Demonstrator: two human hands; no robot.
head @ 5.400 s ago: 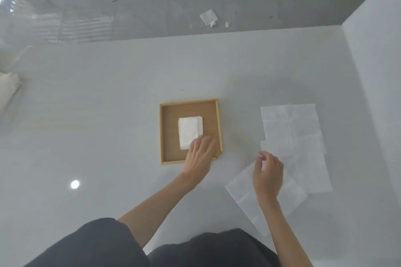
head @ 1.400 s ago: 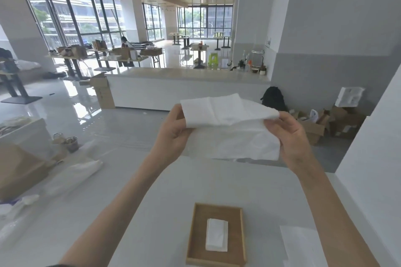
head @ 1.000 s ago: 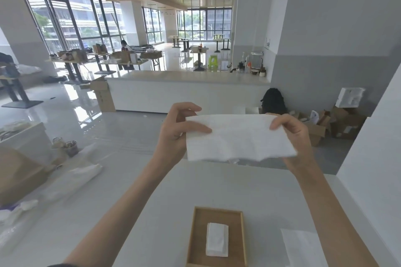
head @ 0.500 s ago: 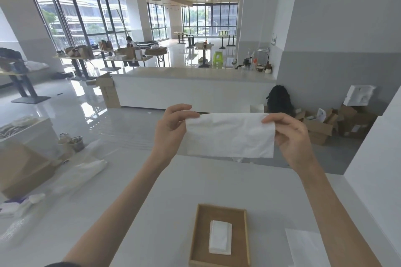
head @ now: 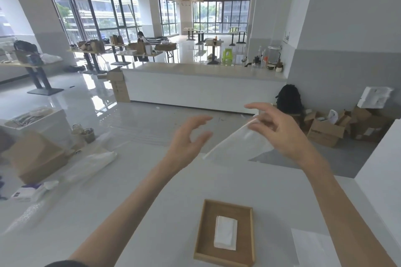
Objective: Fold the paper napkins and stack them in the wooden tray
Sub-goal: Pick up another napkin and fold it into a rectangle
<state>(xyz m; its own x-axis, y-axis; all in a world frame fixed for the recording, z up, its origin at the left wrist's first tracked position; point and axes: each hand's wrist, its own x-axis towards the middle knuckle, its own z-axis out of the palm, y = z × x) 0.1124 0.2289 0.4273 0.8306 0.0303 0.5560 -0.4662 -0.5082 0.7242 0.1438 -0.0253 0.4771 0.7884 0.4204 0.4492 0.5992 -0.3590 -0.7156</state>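
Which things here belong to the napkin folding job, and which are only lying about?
Belong to the job:
- napkin in the air, held by the right hand
- left hand, open
- wooden tray
- folded napkin inside it
- flat napkins beside the tray

Lying about:
- cardboard box
- plastic bag
- glass jars

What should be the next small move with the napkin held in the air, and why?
Probably the left hand should close on the napkin's free lower end. It is open and apart from the napkin, which hangs slanted from the right hand alone, only partly folded. With both hands on it the fold can be finished, then laid on the folded napkin in the tray.
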